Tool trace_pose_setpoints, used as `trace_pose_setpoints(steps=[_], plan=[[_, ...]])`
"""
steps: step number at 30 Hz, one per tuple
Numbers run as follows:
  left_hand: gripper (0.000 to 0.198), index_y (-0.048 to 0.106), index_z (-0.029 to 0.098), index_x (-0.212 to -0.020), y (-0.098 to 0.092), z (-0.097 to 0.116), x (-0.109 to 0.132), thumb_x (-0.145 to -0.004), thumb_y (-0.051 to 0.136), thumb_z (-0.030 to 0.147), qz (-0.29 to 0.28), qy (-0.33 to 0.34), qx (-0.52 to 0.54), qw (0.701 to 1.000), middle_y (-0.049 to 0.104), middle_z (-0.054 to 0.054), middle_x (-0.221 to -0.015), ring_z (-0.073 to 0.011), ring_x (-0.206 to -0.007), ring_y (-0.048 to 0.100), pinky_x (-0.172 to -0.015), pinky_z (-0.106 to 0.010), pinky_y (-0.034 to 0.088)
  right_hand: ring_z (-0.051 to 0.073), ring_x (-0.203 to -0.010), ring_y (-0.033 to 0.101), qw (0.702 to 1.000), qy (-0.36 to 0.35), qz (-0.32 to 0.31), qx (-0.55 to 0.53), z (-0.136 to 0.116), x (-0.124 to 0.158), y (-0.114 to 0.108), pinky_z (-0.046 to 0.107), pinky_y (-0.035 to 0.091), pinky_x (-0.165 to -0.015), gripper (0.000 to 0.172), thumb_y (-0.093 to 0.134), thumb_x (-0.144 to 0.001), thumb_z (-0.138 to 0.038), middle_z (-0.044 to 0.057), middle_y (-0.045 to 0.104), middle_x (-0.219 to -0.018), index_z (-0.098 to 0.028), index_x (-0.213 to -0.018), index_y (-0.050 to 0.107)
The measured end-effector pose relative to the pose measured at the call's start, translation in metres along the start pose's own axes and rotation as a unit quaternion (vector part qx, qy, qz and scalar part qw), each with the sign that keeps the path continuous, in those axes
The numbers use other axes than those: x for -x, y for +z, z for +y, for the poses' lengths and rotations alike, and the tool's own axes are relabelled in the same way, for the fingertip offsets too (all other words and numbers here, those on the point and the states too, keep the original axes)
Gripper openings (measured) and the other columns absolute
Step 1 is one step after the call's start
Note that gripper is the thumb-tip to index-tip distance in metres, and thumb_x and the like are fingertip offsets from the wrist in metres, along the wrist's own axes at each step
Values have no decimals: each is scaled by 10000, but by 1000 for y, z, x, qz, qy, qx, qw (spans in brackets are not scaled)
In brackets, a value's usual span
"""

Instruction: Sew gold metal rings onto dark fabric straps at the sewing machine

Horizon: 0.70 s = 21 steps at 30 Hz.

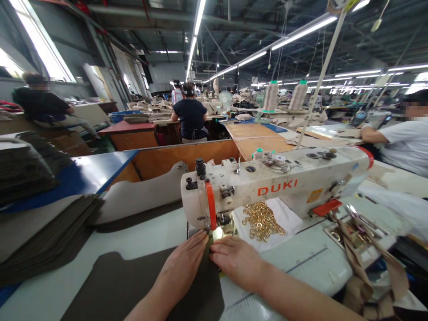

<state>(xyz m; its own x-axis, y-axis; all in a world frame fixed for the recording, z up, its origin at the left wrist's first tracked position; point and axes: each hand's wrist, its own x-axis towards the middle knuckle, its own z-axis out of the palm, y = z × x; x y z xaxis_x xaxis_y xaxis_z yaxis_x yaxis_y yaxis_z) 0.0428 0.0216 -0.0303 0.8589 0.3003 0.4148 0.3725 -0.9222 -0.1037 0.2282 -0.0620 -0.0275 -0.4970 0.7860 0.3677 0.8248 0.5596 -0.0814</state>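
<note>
Dark fabric piece [133, 285] lies lower centre at the sewing machine [284, 183] needle. The left hand [187, 261] and right hand [236, 261] press it flat, probably stitching; it needs even feeding.

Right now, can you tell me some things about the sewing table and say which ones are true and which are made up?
1. The left hand lies flat on the dark fabric. True.
2. The sewing machine says DUKI in blue letters. False: the letters are orange-red.
3. A pile of gold rings lies on white cloth behind the right hand. True.
4. The stack of dark pieces sits to the right of the machine. False: it is on the left.
</note>
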Motion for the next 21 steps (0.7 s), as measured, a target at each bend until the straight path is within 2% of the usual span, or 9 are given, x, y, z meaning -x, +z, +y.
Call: trace_pose_setpoints(steps=[4,9,17,21], plan=[[412,665,179,-1092,3,-3,2,-825,377,51,4,0,7,1000,721,-58,-1110,-178,-1055,653,-927,-273,524,157,-1002,570,1000,-5,-2,5,-1,-1,0,277,439,-916,64,551,-909,-191,27,670,-1003,-164,-924,607],[378,670,183,-1090,6,-4,2,-861,380,105,5,-13,27,1000,721,-59,-1110,-179,-1059,652,-924,-278,529,150,-1001,570,1000,3,-8,9,-1,-2,-1,274,439,-918,66,555,-910,-206,25,670,-1006,-169,-918,609],[350,674,151,-1053,4,-4,0,-890,366,128,24,-7,15,1000,738,-80,-1055,-180,-987,681,-874,-282,553,153,-980,579,1000,1,6,8,1,-2,4,263,434,-920,59,563,-904,-192,20,671,-989,-169,-916,616],[336,671,175,-1048,3,-3,-4,-896,375,123,19,-8,15,1000,739,-60,-1049,-170,-995,675,-883,-274,545,166,-972,584,1000,13,8,-6,-1,-4,0,272,442,-924,50,586,-883,-175,28,667,-972,-159,-918,618]])
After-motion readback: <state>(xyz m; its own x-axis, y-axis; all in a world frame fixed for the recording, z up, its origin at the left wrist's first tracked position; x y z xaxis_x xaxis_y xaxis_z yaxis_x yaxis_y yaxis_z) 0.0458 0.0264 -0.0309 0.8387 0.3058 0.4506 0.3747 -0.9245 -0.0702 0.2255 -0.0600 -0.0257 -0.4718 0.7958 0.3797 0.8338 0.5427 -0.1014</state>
